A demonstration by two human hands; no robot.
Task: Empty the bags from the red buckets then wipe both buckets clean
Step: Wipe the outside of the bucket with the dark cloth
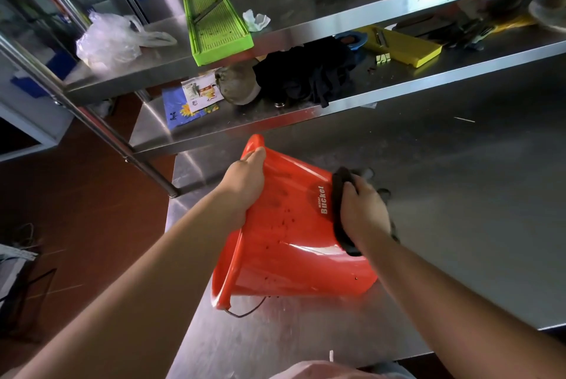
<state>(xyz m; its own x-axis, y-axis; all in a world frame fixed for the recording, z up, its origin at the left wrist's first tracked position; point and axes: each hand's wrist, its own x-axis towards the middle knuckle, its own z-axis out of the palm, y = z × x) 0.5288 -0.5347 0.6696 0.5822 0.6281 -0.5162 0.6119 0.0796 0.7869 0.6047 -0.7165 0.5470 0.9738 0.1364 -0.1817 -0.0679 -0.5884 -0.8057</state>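
Slip risk: red bucket (294,234) on its side on steel table (459,194)
Left hand (245,185) clamps rim at 10 o'clock; right hand (364,213) presses dark cloth (338,210) at base, 2 o'clock; hard wiping could roll it.

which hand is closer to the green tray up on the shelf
Left. The left hand grips the red bucket rim, below the green tray; the right hand presses a dark cloth on the bucket's base, farther right.

One red bucket (291,225), two slicers (217,26).
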